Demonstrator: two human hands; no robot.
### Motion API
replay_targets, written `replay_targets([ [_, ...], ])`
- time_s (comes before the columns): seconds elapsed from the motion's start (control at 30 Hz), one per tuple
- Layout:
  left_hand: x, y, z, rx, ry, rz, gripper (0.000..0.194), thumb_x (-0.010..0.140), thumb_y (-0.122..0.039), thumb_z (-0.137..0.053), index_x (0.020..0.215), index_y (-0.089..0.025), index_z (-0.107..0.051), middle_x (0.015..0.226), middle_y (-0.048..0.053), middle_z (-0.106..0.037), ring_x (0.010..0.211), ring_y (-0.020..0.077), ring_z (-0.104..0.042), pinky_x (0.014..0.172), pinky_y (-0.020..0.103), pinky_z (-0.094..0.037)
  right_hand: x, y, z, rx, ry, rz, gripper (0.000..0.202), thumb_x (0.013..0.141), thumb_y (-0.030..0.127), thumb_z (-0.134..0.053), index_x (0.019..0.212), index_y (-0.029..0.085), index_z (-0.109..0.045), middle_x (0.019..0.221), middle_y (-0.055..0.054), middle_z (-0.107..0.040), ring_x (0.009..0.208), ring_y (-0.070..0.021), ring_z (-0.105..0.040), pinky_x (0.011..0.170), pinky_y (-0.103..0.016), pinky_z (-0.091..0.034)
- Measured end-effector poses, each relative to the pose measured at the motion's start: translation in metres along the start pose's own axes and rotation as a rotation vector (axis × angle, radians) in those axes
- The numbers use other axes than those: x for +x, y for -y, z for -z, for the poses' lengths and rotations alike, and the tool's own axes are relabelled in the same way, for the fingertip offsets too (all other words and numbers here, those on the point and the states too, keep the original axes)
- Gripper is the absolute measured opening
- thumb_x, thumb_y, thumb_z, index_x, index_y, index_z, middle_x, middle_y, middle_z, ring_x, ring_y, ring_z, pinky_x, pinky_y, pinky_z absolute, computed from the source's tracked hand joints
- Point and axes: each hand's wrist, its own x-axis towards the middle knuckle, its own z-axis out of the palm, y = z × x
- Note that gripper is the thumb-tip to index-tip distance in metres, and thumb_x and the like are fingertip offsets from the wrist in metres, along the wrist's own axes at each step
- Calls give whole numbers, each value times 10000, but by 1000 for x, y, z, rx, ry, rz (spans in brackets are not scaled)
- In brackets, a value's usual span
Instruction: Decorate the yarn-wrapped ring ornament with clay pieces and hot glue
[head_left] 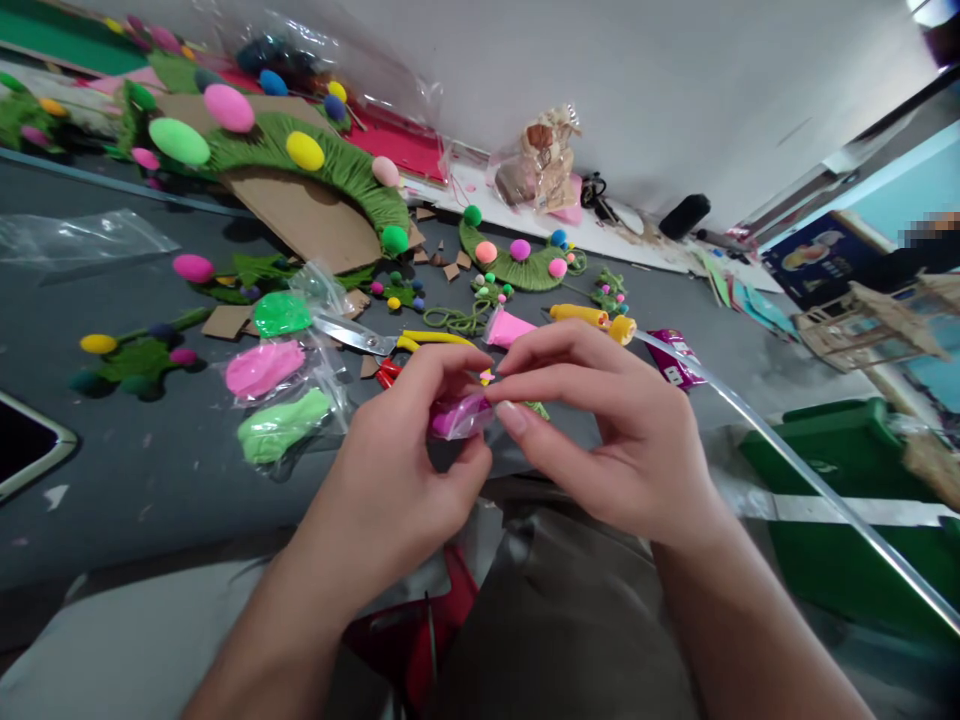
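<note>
Magenta clay packet (459, 420), centre of frame, gripped in curled fingers of left hand (397, 465). Right hand (626, 440) set at packet's right edge; whether film is pinched cannot be told. Packet best steadied lightly, edge drawn taut, contents left unsquashed.

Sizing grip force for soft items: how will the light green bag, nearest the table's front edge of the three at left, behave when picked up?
The light green bag will probably sag: its film looks thin and creased. Glossy film may slip against fingers. Its lumpy, uneven shape makes rolling unlikely.
</note>
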Motion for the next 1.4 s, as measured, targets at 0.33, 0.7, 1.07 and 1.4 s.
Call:
replay_targets([
  [0.33,-1,5,1,254,64,-66,549,840,-110,-637,1359,-252,-533,1147,32,-711,980,231,-707,839,377,-550,-2,-3,-4,53,49,-175,78,904,254,-833,926,185,-803,1022,-40,-731,967,-156,-708,906,-294,-565],
  [0.7,-1,3,6,255,54,-74,513,860,-104,-643,1337,-260,-535,1151,26,-715,1003,218,-724,809,345,-562,-5,-3,-6,67,130,-160,54,927,192,-781,975,189,-806,1080,-46,-715,1009,-164,-712,964,-303,-557],
  [1.07,0,-4,19,-164,-51,125,373,823,-299,-888,1132,-304,-680,1083,-20,-770,935,180,-768,768,241,-659,-7,-14,1,128,19,-73,98,897,144,-809,975,190,-773,993,-52,-796,973,-177,-749,919,-314,-597],
  [1.4,0,-5,21,-292,18,221,355,823,-298,-908,1129,-286,-728,966,-13,-785,680,159,-761,581,223,-665,-6,-12,-3,116,53,-103,67,964,149,-706,966,214,-722,983,-43,-746,930,-181,-697,862,-343,-563],
])
